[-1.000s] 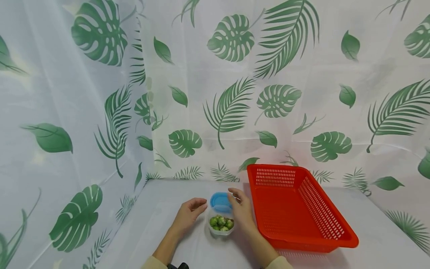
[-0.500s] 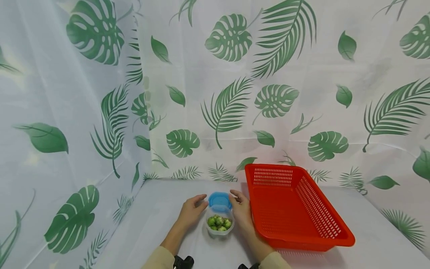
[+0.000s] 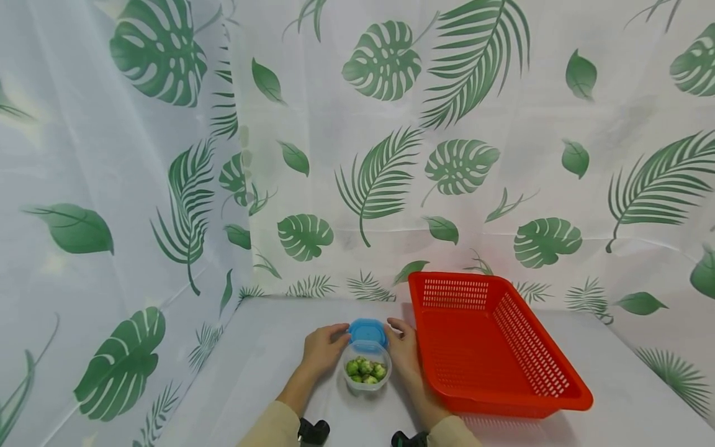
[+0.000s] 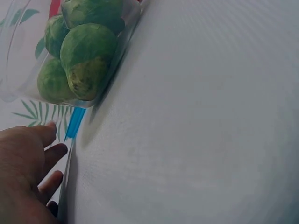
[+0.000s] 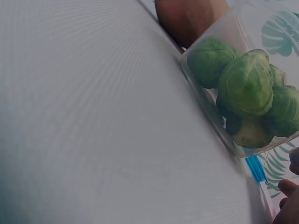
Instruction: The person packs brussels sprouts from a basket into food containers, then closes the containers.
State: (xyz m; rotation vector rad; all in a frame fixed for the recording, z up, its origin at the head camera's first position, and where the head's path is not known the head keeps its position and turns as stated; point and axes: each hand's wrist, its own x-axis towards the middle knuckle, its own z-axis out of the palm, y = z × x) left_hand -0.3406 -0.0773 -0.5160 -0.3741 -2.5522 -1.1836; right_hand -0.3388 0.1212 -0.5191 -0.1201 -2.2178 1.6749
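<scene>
A small clear plastic container (image 3: 367,385) stands uncovered on the white tabletop. Brussels sprouts (image 3: 365,370) lie inside it, and they show through its wall in both wrist views. Just behind it lies a blue lid (image 3: 367,332). My left hand (image 3: 324,351) is at the lid's left edge, fingers loosely bent with nothing held. On the lid's right side is my right hand (image 3: 403,354), also loosely bent and holding nothing. Whether the fingertips touch the lid, I cannot tell. In the left wrist view, the thumb and fingers (image 4: 49,189) lie near the lid (image 4: 75,122).
A large red plastic basket (image 3: 503,406) with slotted walls stands right of my right hand, close to its forearm. White sheeting (image 3: 313,186) printed with green leaves hangs behind the table and along its left side.
My left hand has come rightward, up to the lid's left edge. The right hand stays by the lid's right edge with little movement. The container and basket stay in place.
</scene>
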